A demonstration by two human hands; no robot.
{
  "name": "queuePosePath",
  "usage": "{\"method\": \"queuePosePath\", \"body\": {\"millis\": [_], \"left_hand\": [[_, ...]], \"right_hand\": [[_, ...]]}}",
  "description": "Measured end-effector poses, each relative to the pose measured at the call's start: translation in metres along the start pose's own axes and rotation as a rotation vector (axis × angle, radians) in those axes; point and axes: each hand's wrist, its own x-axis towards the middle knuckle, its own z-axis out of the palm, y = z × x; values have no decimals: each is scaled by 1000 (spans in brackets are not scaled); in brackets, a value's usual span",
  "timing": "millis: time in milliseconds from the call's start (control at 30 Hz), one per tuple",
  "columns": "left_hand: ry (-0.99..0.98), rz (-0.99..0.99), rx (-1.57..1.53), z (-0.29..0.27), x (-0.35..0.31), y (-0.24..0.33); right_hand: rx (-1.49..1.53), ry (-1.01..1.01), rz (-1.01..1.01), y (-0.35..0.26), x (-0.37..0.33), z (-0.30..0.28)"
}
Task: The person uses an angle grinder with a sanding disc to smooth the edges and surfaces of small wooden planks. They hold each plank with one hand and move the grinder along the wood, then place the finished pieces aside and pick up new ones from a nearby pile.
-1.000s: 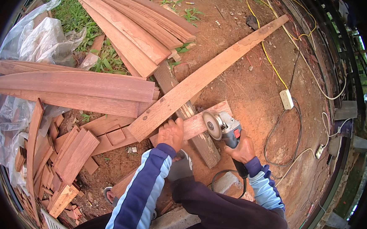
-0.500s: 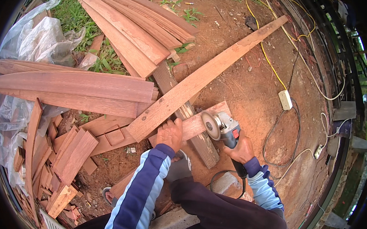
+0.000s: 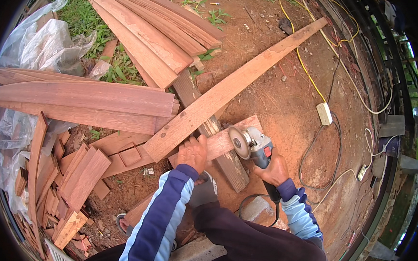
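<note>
"What is gripped in the hands?"

"An angle grinder (image 3: pixel 264 150) is gripped in the right hand (image 3: pixel 274 169), while a short board (image 3: pixel 219 146) is pressed from above by the left hand (image 3: pixel 192 154)."

"Is the wood touched by the disc (image 3: pixel 238 143)?"

"The disc is held at the board's right part; whether contact is made cannot be told."

"And how is the board supported?"

"It is laid across a weathered beam (image 3: pixel 230 170), which is also crossed by a long plank (image 3: pixel 240 84)."

"What else is seen?"

"Boards are stacked at upper left (image 3: pixel 148 36), near crumpled plastic sheeting (image 3: pixel 51 49). Offcuts (image 3: pixel 84 178) are heaped below. On the right, a white socket box (image 3: pixel 324 113) is joined to a yellow cord (image 3: pixel 310 74)."
</note>
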Motion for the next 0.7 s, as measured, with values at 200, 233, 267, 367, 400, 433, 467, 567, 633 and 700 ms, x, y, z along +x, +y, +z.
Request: {"method": "queuePosePath", "body": {"millis": [200,233,267,367,400,433,467,567,633,700], "left_hand": [[29,2,35,10,1,-3],[24,2,18,9,1,-3],[19,1,1,6,0,-2],[4,-3,-21,2,0,-1],[-1,-4,-24,1,0,-1],[-9,-3,-30,-1,0,0],[-16,-2,-36,-3,0,0],[-10,1,-35,-1,0,0],[-6,-1,-16,3,0,-1],[-12,-6,14,7,1,-2]], "right_hand": [[3,-1,-4,-1,0,0],[5,3,-4,-2,0,-1],[-1,-3,2,-2,0,-1],[-16,-17,15,-3,0,-2],[-18,-20,18,-3,0,-3],[-20,-23,22,-3,0,-3],[-16,-24,23,-3,0,-2],[-11,-20,19,-3,0,-2],[-14,-16,14,-3,0,-2],[-22,-18,20,-5,0,-3]]}}
